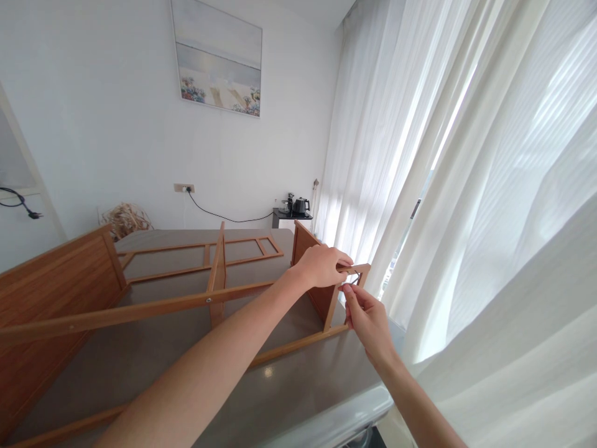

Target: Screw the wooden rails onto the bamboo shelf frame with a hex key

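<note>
A partly joined brown wooden shelf frame (163, 306) lies on its side on a grey-topped table (289, 389). My left hand (321, 264) reaches across and is closed over the frame's rail near its right end, beside an upright wooden panel (313, 292). Just below and to the right, my right hand (366, 314) pinches thumb and fingers together at the underside of that same end. What the pinch holds is too small to make out. A thin dark line shows by the fingertips, within the frame's open corner.
A loose ladder-like wooden frame (242, 249) lies at the table's back. A larger panel (60, 280) stands at left. Sheer white curtains (448, 186) hang close on the right. Behind the table, a black kettle (301, 206) sits on a small stand, its cord (224, 216) running along the wall.
</note>
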A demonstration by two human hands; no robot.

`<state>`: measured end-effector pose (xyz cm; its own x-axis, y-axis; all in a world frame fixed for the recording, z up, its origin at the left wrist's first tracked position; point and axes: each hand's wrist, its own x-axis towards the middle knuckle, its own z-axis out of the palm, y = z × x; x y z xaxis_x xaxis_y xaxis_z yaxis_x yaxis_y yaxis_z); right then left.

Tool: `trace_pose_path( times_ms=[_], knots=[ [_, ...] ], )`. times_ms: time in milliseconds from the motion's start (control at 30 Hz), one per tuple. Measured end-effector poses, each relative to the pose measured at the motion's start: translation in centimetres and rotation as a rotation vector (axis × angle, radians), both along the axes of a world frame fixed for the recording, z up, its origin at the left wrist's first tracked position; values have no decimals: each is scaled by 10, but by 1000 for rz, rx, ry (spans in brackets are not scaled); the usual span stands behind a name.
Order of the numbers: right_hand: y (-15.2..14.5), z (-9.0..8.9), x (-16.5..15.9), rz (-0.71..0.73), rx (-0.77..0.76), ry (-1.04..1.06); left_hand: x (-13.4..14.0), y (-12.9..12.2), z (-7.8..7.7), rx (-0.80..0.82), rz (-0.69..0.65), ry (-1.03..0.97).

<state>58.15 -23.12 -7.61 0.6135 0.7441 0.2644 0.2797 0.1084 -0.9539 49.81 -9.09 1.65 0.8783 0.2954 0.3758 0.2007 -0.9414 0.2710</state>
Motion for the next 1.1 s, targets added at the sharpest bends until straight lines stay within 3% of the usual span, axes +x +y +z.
trace_pose_path(
  times_ms=[233,633,767,967,1100],
  knots=[
    [-7,-8,22,-138,-130,-479,0,1,0,-3,-24,1],
    [-3,-7,35,-117,-189,-559,0,0,1,16,-14,12],
    [-8,1,38,-133,-248,-674,1,2,-1,5,-23,2],
    [-18,22,45,-186,-485,-1001,1,3,-2,18,-54,-14],
    [-21,28,54,-249,-572,-1224,0,2,-1,22,-42,-10]
  ],
)
